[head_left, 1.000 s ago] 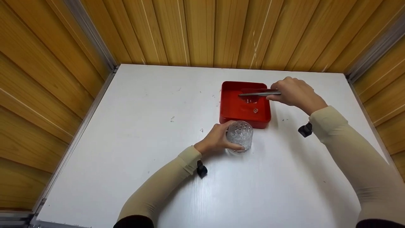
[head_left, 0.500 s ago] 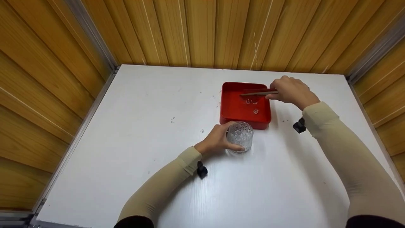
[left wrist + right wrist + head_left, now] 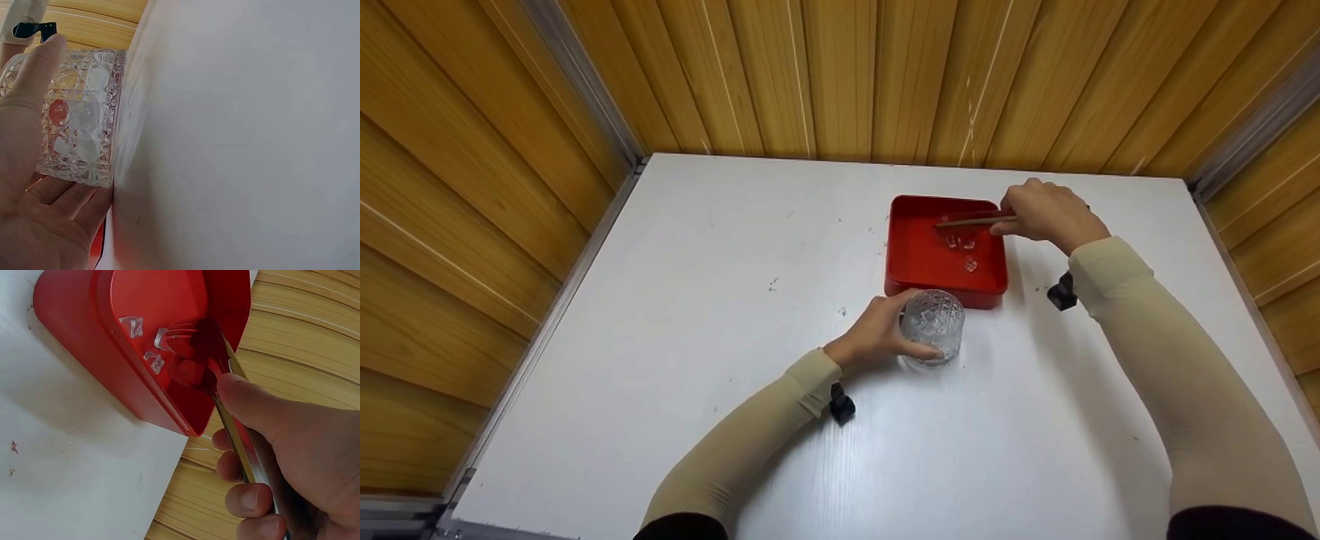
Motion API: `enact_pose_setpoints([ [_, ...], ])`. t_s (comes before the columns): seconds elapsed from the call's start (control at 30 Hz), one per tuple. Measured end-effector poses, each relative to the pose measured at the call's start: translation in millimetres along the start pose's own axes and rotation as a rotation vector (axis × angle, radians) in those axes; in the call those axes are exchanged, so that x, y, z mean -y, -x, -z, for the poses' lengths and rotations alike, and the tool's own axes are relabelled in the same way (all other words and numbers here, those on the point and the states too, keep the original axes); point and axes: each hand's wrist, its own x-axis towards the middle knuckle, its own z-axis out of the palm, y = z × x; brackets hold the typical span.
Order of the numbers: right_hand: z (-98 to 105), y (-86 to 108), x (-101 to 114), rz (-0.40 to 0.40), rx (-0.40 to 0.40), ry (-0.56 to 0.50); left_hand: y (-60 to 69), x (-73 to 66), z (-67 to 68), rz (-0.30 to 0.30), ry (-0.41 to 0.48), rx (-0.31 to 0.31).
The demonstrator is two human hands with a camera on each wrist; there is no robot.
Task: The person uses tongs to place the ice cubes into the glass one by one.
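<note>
My left hand [image 3: 881, 330] grips a clear cut-glass tumbler [image 3: 936, 326] from its left side. The tumbler stands on the table against the front of a red square box [image 3: 911, 262]. Clear pieces seem to lie inside it, blurred by the patterned wall. My right hand [image 3: 1046, 214] holds metal serving tongs [image 3: 242, 444] over the box's right side. One end of the tongs is a fork [image 3: 183, 331], the other a spoon [image 3: 191, 376]. The fork's tines touch or overlap a clear ice-like cube [image 3: 162, 339]. More clear cubes [image 3: 133, 326] lie on the box floor.
Both hands work over a white table [image 3: 720, 300] marked with small dark specks. Wood-look panels [image 3: 840, 82] rise behind it and at both sides. Black wrist cameras [image 3: 1063, 291] hang under the wrists.
My right hand and forearm have shifted slightly left, and the tongs have turned a little in the box. More cubes show under them. The left hand and tumbler stay still.
</note>
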Motion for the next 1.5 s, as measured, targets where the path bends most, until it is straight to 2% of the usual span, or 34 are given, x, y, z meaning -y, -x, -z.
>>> enact_pose_setpoints([
  [0.37, -3.4, -9.6, 2.8, -0.011, -0.017, 0.000, 2.7, -0.1, -0.6, -0.002, -0.079, -0.009],
  [0.93, -2.9, -13.0, 7.1, -0.062, -0.008, -0.066, 2.8, -0.8, -0.7, 0.008, -0.061, -0.001],
  [1.5, -0.9, -13.6, 14.6, -0.079, -0.014, -0.099, 3.1, -3.8, 0.1, 0.012, -0.039, 0.000],
])
